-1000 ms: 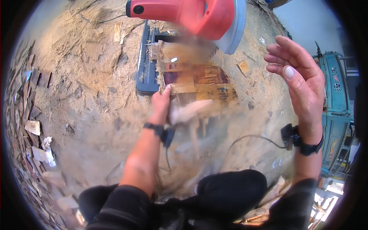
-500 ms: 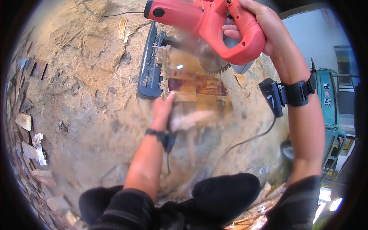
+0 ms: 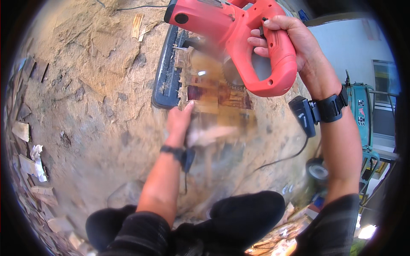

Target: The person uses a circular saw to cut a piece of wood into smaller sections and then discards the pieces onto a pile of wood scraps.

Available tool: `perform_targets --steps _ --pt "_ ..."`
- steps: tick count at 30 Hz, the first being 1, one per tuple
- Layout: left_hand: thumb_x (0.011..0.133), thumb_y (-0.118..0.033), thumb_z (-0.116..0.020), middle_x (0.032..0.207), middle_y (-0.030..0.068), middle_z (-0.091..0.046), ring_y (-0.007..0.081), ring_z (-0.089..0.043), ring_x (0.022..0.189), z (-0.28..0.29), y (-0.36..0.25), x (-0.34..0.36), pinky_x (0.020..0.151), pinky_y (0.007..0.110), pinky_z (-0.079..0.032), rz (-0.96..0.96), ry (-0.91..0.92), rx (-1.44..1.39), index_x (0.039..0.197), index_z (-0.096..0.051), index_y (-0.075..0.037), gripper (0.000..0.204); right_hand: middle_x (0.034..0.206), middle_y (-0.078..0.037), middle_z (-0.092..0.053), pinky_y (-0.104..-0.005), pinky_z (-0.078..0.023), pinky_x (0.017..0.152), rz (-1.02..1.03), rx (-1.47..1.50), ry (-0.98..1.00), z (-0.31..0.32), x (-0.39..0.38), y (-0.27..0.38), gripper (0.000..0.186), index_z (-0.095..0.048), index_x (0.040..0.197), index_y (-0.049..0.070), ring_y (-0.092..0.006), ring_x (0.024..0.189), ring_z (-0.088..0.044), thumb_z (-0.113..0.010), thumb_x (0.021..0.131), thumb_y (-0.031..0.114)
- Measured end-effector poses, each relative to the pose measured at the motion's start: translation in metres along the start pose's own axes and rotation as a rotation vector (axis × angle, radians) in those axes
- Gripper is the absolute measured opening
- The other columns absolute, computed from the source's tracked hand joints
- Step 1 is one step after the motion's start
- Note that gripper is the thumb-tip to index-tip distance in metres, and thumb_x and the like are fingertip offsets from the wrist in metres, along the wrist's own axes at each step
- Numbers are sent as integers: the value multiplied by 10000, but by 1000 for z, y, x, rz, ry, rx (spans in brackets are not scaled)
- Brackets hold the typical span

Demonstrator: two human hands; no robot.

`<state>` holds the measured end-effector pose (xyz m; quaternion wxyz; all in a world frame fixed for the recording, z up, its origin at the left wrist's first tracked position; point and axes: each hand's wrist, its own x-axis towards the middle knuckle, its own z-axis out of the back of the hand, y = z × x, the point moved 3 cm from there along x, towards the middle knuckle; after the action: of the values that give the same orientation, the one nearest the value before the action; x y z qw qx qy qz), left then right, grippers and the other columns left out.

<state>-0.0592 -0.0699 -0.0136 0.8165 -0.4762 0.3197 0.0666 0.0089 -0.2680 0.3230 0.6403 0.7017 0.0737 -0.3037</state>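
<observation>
My right hand (image 3: 294,38) is closed round the looped rear handle of a red chop saw (image 3: 205,19) at the top of the view. The thumb lies along the top of the grip, and fingertips show inside the loop. Below the red body, the round saw blade (image 3: 235,76) looks blurred, close over a brown wooden board (image 3: 203,98) with dark reddish patches. My left hand (image 3: 181,117) is at the board's near left corner, thumb pressed on its edge; the other fingers are mostly hidden. Beside the board runs the black saw base (image 3: 163,81), dusted with chips.
Sawdust-covered ground (image 3: 102,64) surrounds the saw. Wood offcuts (image 3: 32,166) pile up along the left rim, with more scraps (image 3: 277,234) by my knee. A green wheeled machine (image 3: 361,115) stands at right. A dark cable (image 3: 282,160) hangs from my right wrist device.
The saw's handle and body have come down slightly, my right hand with them. Blade teeth that showed sharply are now blurred. My left hand has stayed at the board's corner.
</observation>
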Motion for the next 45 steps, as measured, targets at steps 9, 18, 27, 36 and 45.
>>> perform_targets --steps 9,18,27,36,45 --pt "870 -548 -643 782 225 -710 310 -708 740 -5 6 6 716 418 -524 29 17 -18 889 -714 87 640 929 -187 -644 -352 -611 599 95 -19 68 11 -5 10 350 -545 1230 -10 -250 737 -662 -522 898 100" --pt "887 -571 -615 870 229 -722 324 -710 830 -2 6 9 805 417 -514 39 54 27 965 -729 65 651 801 -136 -665 -286 -607 553 98 -134 -89 15 13 13 265 -581 1065 -65 -185 607 -655 -654 893 123" --pt "787 -671 -667 979 261 -709 409 -686 942 4 -3 3 820 468 -520 77 108 13 922 -735 31 719 759 -107 -626 -310 -603 548 117 -108 -108 8 8 -12 226 -560 1008 -57 -178 575 -628 -628 864 104" --pt "809 -690 -632 1036 241 -709 400 -678 993 1 -4 4 851 469 -516 65 102 84 980 -732 11 728 836 -124 -664 -289 -605 553 109 -111 -112 10 9 -22 253 -571 1045 -70 -168 621 -646 -618 908 138" --pt "816 -666 -639 1049 245 -707 393 -672 1024 3 -7 3 870 464 -507 80 124 87 985 -737 17 711 837 -116 -662 -285 -603 558 144 -135 -117 5 6 -32 256 -586 1022 -69 -162 619 -649 -627 910 158"
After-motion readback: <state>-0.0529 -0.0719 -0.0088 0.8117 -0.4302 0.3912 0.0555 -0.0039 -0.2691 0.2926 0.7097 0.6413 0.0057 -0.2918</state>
